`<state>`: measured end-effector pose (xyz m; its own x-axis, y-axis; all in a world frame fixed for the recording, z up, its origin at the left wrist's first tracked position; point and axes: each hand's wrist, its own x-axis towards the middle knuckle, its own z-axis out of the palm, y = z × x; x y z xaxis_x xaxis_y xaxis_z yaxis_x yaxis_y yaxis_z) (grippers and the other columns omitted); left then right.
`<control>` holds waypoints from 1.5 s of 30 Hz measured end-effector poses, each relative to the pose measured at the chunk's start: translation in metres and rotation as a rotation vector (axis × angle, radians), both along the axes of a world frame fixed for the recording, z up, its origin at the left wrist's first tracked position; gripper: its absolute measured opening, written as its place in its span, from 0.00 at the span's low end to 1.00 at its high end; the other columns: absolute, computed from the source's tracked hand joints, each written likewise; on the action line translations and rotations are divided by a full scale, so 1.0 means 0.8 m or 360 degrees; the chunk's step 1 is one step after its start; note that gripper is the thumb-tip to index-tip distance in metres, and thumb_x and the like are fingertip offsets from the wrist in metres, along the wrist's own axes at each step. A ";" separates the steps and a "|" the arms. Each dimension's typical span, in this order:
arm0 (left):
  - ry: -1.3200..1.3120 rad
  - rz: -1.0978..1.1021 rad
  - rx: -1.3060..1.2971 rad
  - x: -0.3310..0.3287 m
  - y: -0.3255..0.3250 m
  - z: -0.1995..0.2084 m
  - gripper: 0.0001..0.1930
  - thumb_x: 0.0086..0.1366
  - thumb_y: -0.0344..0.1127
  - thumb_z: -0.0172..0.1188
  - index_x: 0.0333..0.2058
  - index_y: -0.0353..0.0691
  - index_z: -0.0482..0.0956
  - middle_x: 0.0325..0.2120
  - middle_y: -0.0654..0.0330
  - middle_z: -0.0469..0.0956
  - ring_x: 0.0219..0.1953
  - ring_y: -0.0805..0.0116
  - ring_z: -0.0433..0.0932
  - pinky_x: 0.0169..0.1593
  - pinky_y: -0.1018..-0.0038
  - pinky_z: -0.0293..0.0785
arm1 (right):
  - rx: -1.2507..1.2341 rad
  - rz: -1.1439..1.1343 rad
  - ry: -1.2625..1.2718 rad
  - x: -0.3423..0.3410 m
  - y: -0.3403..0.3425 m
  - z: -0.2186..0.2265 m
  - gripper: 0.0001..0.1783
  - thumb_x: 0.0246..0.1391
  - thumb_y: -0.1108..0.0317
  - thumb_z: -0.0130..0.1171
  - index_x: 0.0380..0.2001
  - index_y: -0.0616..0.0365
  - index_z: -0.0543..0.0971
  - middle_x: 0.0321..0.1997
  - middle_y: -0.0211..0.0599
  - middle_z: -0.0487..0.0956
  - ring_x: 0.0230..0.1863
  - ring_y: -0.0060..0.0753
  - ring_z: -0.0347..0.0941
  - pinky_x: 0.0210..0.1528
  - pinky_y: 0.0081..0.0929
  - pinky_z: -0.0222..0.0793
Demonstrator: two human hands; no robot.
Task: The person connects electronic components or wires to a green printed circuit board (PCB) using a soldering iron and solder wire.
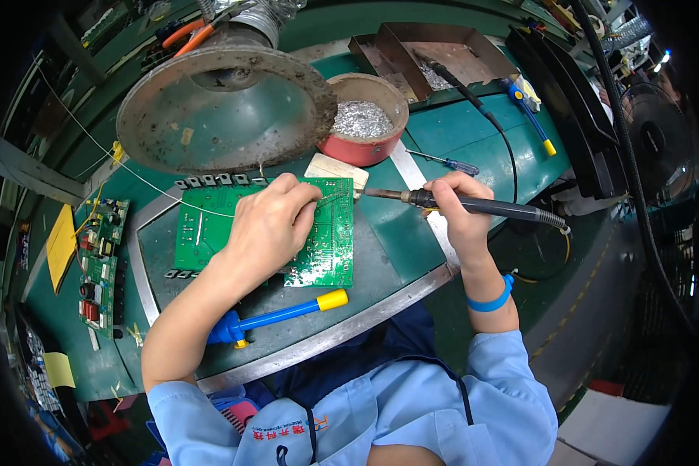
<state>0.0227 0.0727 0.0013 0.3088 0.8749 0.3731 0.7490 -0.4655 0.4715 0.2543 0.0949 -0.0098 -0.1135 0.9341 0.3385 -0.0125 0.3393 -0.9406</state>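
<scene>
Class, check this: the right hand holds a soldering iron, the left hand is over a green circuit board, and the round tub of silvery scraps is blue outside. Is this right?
No: the head view shows the round tub is red outside, not blue. The right hand holds a soldering iron; the left hand is over a green circuit board.

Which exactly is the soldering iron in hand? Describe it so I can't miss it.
On the green workbench, find the green circuit board under the left hand. Just right of it, the right hand grips the soldering iron: long black handle, metal end pointing left. Unlike the second iron, resting on the metal tray, it is held.
</scene>
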 end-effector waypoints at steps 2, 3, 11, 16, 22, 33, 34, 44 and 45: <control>-0.0004 -0.0008 0.0002 0.001 0.000 0.001 0.03 0.48 0.28 0.52 0.25 0.38 0.72 0.20 0.57 0.68 0.21 0.57 0.71 0.24 0.66 0.67 | -0.0002 0.0011 -0.0027 -0.003 -0.001 0.001 0.06 0.45 0.74 0.52 0.20 0.67 0.72 0.16 0.34 0.73 0.17 0.16 0.68 0.19 0.11 0.60; 0.0020 0.0001 -0.0024 0.000 -0.001 0.001 0.04 0.48 0.27 0.53 0.25 0.38 0.73 0.21 0.57 0.69 0.21 0.58 0.71 0.24 0.68 0.67 | 0.0001 0.0033 -0.0062 -0.005 0.000 -0.002 0.06 0.44 0.74 0.52 0.20 0.67 0.72 0.16 0.34 0.73 0.17 0.16 0.67 0.18 0.11 0.60; 0.0067 -0.0005 -0.0066 -0.001 0.000 -0.001 0.04 0.48 0.26 0.53 0.26 0.37 0.73 0.22 0.56 0.69 0.21 0.59 0.71 0.25 0.69 0.67 | 0.0021 0.0057 -0.0184 -0.007 -0.001 -0.003 0.08 0.46 0.73 0.50 0.20 0.68 0.72 0.17 0.36 0.72 0.17 0.22 0.68 0.20 0.16 0.64; 0.0022 0.0014 -0.0037 -0.001 0.001 -0.002 0.05 0.48 0.26 0.53 0.26 0.37 0.73 0.23 0.56 0.69 0.22 0.59 0.71 0.26 0.69 0.67 | 0.0082 -0.0045 -0.0105 -0.006 0.003 -0.006 0.06 0.44 0.75 0.52 0.19 0.66 0.72 0.15 0.33 0.73 0.17 0.14 0.67 0.18 0.10 0.59; -0.0006 0.0001 -0.0027 0.000 0.003 -0.003 0.05 0.48 0.25 0.52 0.27 0.36 0.73 0.23 0.55 0.69 0.22 0.58 0.71 0.26 0.69 0.67 | 0.0061 -0.0011 -0.0071 -0.010 0.003 -0.007 0.05 0.44 0.75 0.52 0.20 0.67 0.72 0.15 0.33 0.73 0.17 0.14 0.67 0.18 0.10 0.59; 0.0089 0.0007 -0.0012 0.002 0.005 -0.008 0.05 0.48 0.27 0.54 0.27 0.38 0.74 0.22 0.56 0.70 0.23 0.59 0.71 0.25 0.69 0.67 | 0.0083 -0.0008 -0.0082 -0.013 0.005 -0.009 0.06 0.44 0.75 0.52 0.20 0.67 0.72 0.15 0.34 0.73 0.16 0.15 0.67 0.17 0.11 0.59; 0.0088 0.0008 -0.0010 0.003 0.005 -0.008 0.05 0.48 0.27 0.54 0.27 0.37 0.74 0.22 0.56 0.70 0.23 0.59 0.71 0.25 0.69 0.67 | 0.0072 -0.0017 -0.0084 -0.013 0.006 -0.009 0.06 0.44 0.75 0.52 0.20 0.67 0.72 0.15 0.34 0.73 0.16 0.15 0.67 0.17 0.11 0.58; 0.0037 -0.0002 -0.0005 0.003 0.006 -0.012 0.06 0.49 0.26 0.53 0.28 0.37 0.74 0.22 0.55 0.69 0.24 0.58 0.71 0.26 0.69 0.67 | 0.0046 -0.0006 -0.0057 -0.013 0.007 -0.009 0.06 0.44 0.74 0.52 0.19 0.67 0.72 0.15 0.34 0.73 0.16 0.17 0.68 0.17 0.11 0.61; 0.0040 -0.0005 -0.0009 0.003 0.006 -0.011 0.06 0.49 0.26 0.53 0.28 0.37 0.74 0.22 0.55 0.69 0.24 0.58 0.71 0.27 0.69 0.67 | 0.0059 0.0008 -0.0063 -0.012 0.007 -0.009 0.06 0.45 0.74 0.52 0.19 0.67 0.72 0.15 0.34 0.73 0.16 0.17 0.68 0.17 0.11 0.61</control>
<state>0.0249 0.0775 -0.0078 0.3206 0.8762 0.3599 0.7594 -0.4648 0.4552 0.2449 0.1002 -0.0169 -0.1320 0.9204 0.3681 0.0230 0.3741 -0.9271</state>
